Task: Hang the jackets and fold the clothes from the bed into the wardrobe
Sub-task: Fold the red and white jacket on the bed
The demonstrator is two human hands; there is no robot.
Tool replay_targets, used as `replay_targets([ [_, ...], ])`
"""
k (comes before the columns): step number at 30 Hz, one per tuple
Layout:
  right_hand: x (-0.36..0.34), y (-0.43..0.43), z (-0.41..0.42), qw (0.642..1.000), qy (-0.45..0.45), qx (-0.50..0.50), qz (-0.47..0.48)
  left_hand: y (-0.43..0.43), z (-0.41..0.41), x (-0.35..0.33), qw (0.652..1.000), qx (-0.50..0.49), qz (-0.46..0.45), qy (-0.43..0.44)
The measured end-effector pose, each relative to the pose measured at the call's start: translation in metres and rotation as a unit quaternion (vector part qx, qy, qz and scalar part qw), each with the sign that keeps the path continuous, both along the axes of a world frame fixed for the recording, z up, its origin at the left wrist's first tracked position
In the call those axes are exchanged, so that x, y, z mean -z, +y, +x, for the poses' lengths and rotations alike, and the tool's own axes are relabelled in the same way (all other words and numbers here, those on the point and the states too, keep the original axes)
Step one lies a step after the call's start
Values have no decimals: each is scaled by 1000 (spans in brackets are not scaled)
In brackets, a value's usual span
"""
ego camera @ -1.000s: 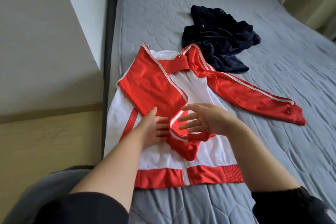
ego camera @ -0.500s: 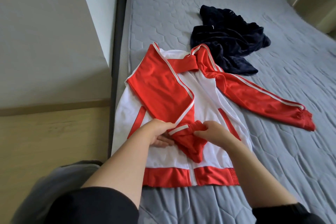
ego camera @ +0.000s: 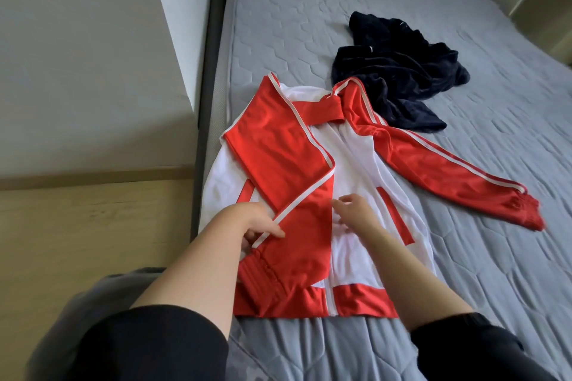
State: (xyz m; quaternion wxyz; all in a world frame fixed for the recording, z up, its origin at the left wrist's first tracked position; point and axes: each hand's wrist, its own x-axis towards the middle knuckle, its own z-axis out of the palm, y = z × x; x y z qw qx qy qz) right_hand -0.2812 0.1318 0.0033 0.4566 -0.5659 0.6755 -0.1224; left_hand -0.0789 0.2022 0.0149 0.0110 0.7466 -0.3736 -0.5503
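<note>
Red-and-white jacket lies flat at the bed's near-left edge. Left hand pinches the folded-in sleeve's striped edge; right hand rests open beside it. Smooth the sleeve flat first.

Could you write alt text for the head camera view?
Two hands fold a red-and-white jacket on a grey bed: the left hand pinches the folded-in sleeve, the right hand hovers open. A dark garment lies crumpled beyond.
</note>
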Motion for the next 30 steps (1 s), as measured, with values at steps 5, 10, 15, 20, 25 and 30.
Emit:
replay_targets([
  [5,18,8,15,999,-11,38,-27,-1,4,1,995,49,-26,-81],
  [10,33,27,16,982,91,25,-162,4,5,11,962,107,-156,-197],
  [15,38,26,16,901,113,-133,-397,11,-17,33,856,175,-403,-272],
  [20,63,12,-10,893,209,-287,-276,32,-25,66,847,257,-292,-363],
  [25,60,8,-20,960,10,-89,-266,4,-51,54,799,279,-399,-352],
  [30,39,-16,-50,945,18,31,-324,-13,-68,59,786,318,-405,-341],
])
